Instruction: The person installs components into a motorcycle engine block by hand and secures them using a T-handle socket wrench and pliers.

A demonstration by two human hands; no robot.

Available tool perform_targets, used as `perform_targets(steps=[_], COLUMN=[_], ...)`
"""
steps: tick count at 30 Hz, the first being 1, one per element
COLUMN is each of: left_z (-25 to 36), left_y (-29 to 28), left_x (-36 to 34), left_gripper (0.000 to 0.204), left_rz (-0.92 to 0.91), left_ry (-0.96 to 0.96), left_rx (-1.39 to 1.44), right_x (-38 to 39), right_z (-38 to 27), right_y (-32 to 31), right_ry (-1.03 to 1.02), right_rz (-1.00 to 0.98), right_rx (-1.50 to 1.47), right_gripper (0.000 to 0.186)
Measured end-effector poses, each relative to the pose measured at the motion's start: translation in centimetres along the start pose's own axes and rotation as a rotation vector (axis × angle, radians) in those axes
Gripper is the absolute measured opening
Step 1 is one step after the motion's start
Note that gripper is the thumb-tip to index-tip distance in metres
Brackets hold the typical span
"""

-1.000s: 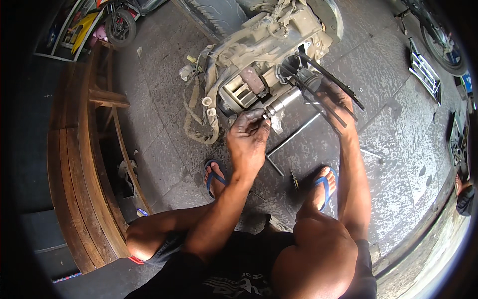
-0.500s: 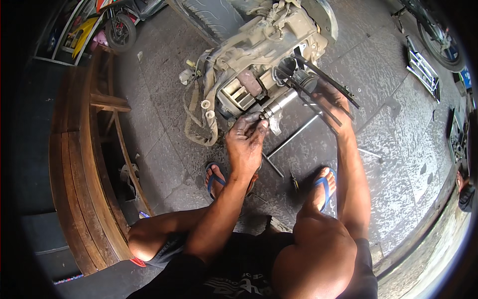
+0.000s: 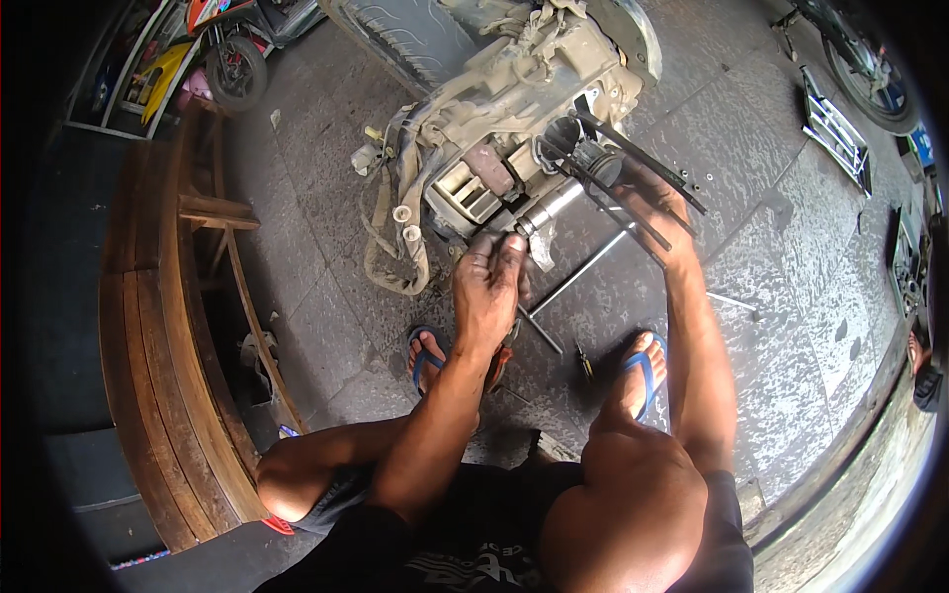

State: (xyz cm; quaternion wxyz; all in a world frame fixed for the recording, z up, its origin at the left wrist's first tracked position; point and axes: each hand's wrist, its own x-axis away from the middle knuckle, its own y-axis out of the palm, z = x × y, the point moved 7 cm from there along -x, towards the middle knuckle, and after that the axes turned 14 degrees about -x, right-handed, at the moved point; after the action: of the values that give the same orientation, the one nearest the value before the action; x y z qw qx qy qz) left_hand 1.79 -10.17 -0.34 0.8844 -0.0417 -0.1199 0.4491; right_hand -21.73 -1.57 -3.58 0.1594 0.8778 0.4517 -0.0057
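Observation:
A dusty, stripped engine [image 3: 504,99] lies on the ground before me, with long dark studs [image 3: 657,170] sticking out beside its open round bore. Among the studs sits a round piston [image 3: 599,166]. My right hand [image 3: 660,212] curls round the piston's far side, its fingertips partly hidden by the studs. A shiny stepped metal cylinder [image 3: 552,206], like a long socket, points at the piston's side. My left hand [image 3: 491,282] is closed at the cylinder's near end, thumb on top; the other fingers are slightly blurred.
Under my hands a T-handle wrench [image 3: 583,269] lies on the grey floor [image 3: 781,247]. A wooden bench [image 3: 163,376] stands along the left. Small nuts [image 3: 704,180] lie right of the studs. A metal frame [image 3: 835,133] and a motorcycle wheel [image 3: 870,89] are at the far right.
My left hand has shifted slightly, its thumb now covering the cylinder's narrow near end, which showed before. My right hand stays at the piston. The whole view has moved a little.

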Motion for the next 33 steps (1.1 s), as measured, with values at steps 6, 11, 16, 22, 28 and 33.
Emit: perform_targets(steps=[6, 11, 16, 22, 28, 33], left_z=[0.0, -0.3, -0.4, 1.5, -0.2, 0.9], left_y=[0.1, -0.1, 0.0, 0.3, 0.2, 0.3], left_x=[-0.1, -0.4, -0.2, 0.1, -0.6, -0.3], left_gripper=[0.021, 0.031, 0.031, 0.026, 0.026, 0.033], left_rz=[0.020, -0.052, -0.077, 0.030, -0.164, 0.045], left_ry=[0.004, -0.057, -0.197, 0.048, -0.123, 0.029], left_rx=[0.094, -0.081, 0.068, -0.083, -0.045, -0.015], right_x=[0.2, 0.1, 0.0, 0.0, 0.0, 0.1], right_z=[0.0, -0.7, 0.0, 0.1, -0.6, -0.8], right_y=[0.2, 0.6, -0.1, 0.1, 0.3, 0.7], right_ry=[0.014, 0.000, 0.095, 0.126, 0.123, 0.128], right_rz=[0.085, 0.031, 0.006, 0.023, -0.002, -0.004], right_rx=[-0.053, -0.048, 0.031, -0.014, 0.051, 0.022], right_gripper=[0.034, 0.033, 0.041, 0.044, 0.045, 0.046])
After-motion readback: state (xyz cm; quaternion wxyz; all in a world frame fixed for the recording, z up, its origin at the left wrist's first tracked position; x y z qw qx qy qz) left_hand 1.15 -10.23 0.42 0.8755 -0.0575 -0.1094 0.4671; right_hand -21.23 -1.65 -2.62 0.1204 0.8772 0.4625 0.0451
